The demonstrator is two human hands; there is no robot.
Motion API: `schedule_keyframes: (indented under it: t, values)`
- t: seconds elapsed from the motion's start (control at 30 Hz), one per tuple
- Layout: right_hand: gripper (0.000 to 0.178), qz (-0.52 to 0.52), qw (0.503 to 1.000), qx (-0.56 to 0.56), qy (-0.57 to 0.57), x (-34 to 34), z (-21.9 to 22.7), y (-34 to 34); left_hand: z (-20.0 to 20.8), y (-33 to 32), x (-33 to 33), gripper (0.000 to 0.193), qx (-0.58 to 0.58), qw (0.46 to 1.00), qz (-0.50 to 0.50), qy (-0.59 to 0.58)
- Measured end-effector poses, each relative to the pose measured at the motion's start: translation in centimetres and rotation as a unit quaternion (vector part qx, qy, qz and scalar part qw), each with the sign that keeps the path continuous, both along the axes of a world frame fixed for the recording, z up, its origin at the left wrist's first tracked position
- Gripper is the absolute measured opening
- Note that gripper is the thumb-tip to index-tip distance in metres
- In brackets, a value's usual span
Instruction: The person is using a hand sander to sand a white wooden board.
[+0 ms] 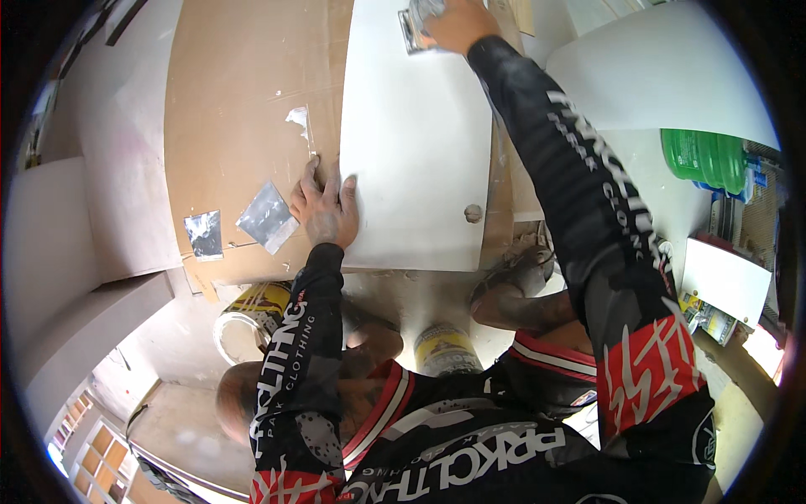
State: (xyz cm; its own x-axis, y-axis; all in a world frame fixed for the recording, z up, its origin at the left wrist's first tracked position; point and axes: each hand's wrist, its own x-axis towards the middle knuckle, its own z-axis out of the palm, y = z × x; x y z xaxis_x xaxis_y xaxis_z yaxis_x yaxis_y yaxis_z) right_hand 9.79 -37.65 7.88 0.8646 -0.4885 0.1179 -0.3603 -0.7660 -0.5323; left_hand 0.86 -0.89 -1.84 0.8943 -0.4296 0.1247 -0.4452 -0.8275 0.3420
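A long white panel [416,160] lies on a sheet of brown cardboard [243,101]. At its far end my right hand [463,27] is closed over a grey hand sander [411,32], whose metal edge rests on the white surface; the top of the frame cuts part of it off. My left hand [326,208] lies with fingers spread at the panel's left edge, fingers on the cardboard and thumb on the panel. Left of it are two grey, dust-smeared squares like sandpaper, one larger [267,218] and one smaller [203,235]. A round hole [473,213] shows in the panel's near right corner.
Below the near edge stand a yellow-labelled bucket [252,323] and another yellow-labelled container [445,349] between my legs. To the right are a large white curved panel [663,67], a green plastic bottle [703,160] and a small white board [725,281].
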Motion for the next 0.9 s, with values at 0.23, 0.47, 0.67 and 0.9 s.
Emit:
schedule_keyframes:
  t: [0.23, 0.47, 0.67, 0.9]
  values:
    - [0.069, -0.015, 0.999, 0.036, 0.035, 3.5, 1.0, 1.3, -0.2, 0.0, 0.0, 0.040, 0.002, 1.000, 0.010, 0.003]
    - [0.074, 0.086, 0.996, 0.020, -0.034, -8.5, 1.3, 11.0, -0.3, 0.1, -0.1, 0.039, 0.008, 1.000, 0.007, -0.006]
    - [0.073, 0.078, 0.993, 0.087, -0.015, -20.9, 4.0, 18.1, -0.3, 0.0, 0.0, 0.039, 0.005, 1.000, 0.005, -0.011]
    - [0.076, 0.047, 0.984, 0.158, 0.060, -28.9, 6.3, 21.8, -0.2, 0.1, -0.1, 0.039, 0.012, 1.000, 0.006, -0.010]
